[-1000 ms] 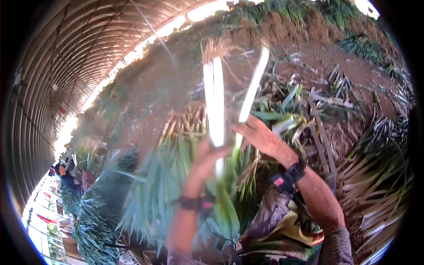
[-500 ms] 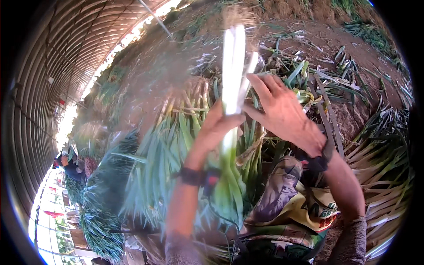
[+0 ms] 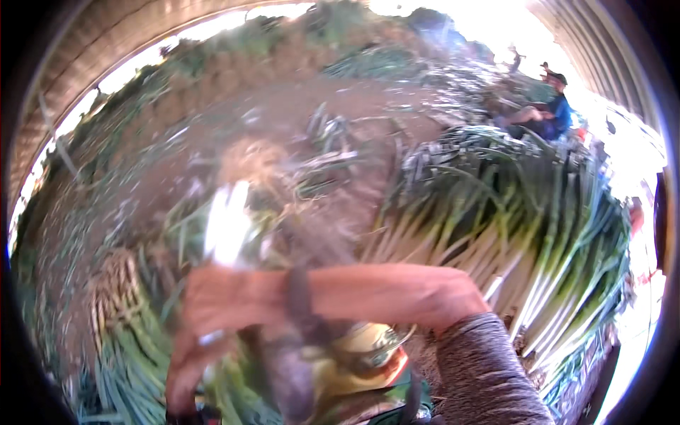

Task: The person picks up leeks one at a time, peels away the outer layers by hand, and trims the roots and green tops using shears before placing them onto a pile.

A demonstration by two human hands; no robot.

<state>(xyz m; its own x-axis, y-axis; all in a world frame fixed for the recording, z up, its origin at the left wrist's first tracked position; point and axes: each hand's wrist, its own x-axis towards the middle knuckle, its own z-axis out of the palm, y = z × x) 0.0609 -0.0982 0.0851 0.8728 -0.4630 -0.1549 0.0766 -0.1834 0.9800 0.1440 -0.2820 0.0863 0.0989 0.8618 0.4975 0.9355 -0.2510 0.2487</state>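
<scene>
A few long green onions [image 3: 227, 223] stand upright in front of me, thick white stalks up and a tuft of tan roots [image 3: 251, 164] at the top. My left hand [image 3: 195, 361] is closed round them low down, its fingers partly blurred. Across the stalks above it lies my right hand [image 3: 221, 296], the forearm reaching in from the right. Motion and its own back hide the right hand's fingers. Below the hands, green leaves [image 3: 244, 375] hang beside my knee.
Many green onions [image 3: 131, 312] lie heaped at lower left, roots away from me. A larger pile [image 3: 524, 248] spreads on the right. Loose leaves and scraps [image 3: 329, 134] litter the brown soil [image 3: 283, 113]. At the far right sits another person [image 3: 556, 110] in blue.
My view has swung to the right, bringing in the right-hand pile and the seated person. My right hand has moved from beside the white stalks to across them, lower down.
</scene>
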